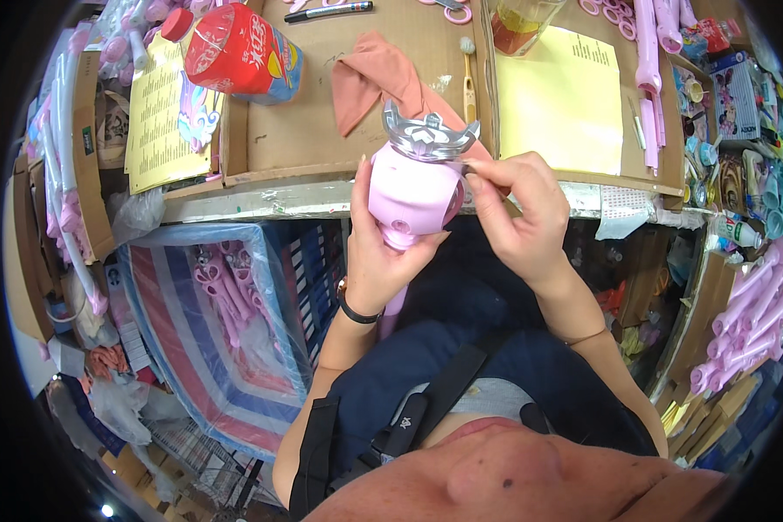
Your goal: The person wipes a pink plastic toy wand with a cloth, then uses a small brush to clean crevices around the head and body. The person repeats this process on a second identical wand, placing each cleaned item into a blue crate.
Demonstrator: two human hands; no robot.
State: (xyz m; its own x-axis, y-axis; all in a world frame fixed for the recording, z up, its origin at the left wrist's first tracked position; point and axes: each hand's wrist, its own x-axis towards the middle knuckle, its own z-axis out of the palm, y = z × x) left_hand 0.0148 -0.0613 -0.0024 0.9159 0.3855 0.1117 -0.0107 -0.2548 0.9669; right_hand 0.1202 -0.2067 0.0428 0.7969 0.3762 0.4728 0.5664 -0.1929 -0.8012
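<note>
My left hand (380,264) is wrapped around a pink plastic toy wand (406,189) from below, thumb on its near side. A silvery, pointed crown piece (430,136) sits on top of the wand's rounded head. Below the wrist, part of a pink shaft (393,312) shows in front of my body. My right hand (527,212) pinches at the right side of the crown's base. Its thumb and forefinger seem to grip a thin tool (513,207), mostly hidden by the fingers. Behind the crown lies a salmon-coloured cloth (382,85) on the cardboard-lined bench.
A red-labelled drink bottle (245,55) stands at the back left, near a black marker (328,12). A toothbrush (469,81) lies by the cardboard divider. Yellow paper (561,111) holds a cup (525,23) of liquid. Pink parts fill a striped lined bin (199,235).
</note>
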